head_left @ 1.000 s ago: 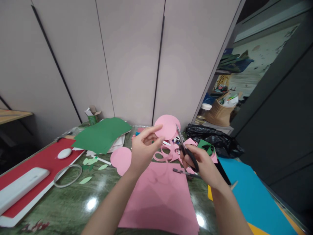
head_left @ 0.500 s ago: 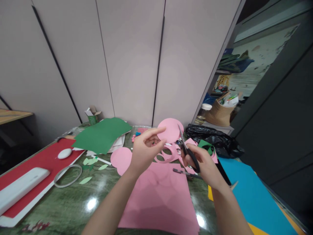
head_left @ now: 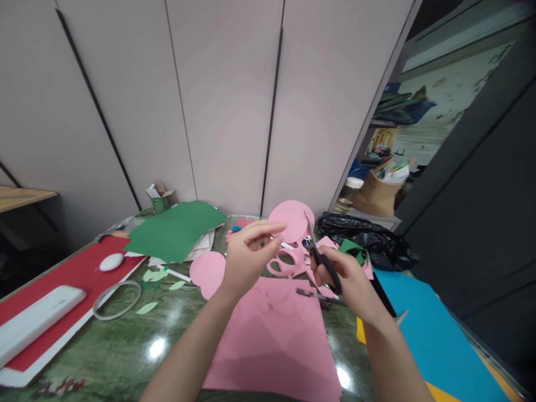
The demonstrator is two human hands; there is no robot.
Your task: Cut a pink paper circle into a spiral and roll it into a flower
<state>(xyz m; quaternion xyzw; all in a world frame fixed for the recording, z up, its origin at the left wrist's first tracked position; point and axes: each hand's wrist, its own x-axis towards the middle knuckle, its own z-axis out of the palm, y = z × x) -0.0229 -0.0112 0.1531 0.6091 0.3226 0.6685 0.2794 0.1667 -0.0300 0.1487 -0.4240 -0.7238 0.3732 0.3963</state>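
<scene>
My left hand (head_left: 253,245) pinches the lower left edge of a round pink paper disc (head_left: 290,219), held up above the table. Scissors (head_left: 316,248) with black handles are in my right hand (head_left: 341,273), their blades pointing up and lying against the disc's right edge. Below the disc lie pink paper offcuts (head_left: 293,261) with round holes. A large pink sheet (head_left: 272,340) is spread in front of me, and more pink paper circles (head_left: 207,271) rest left of my left wrist. A dark pen-like stick (head_left: 307,292) crosses the sheet's upper right corner.
Green paper (head_left: 176,229), small leaf cut-outs (head_left: 147,307), a tape ring (head_left: 117,301) and a red sheet (head_left: 54,279) with a white mouse (head_left: 111,262) are on the left. Blue paper (head_left: 431,329) and a black plastic bag (head_left: 368,237) are on the right. Cabinet doors (head_left: 226,111) stand behind.
The pink disc has turned slightly and shifted a little left between my left fingers. The scissors stay nearly in the same place at its edge.
</scene>
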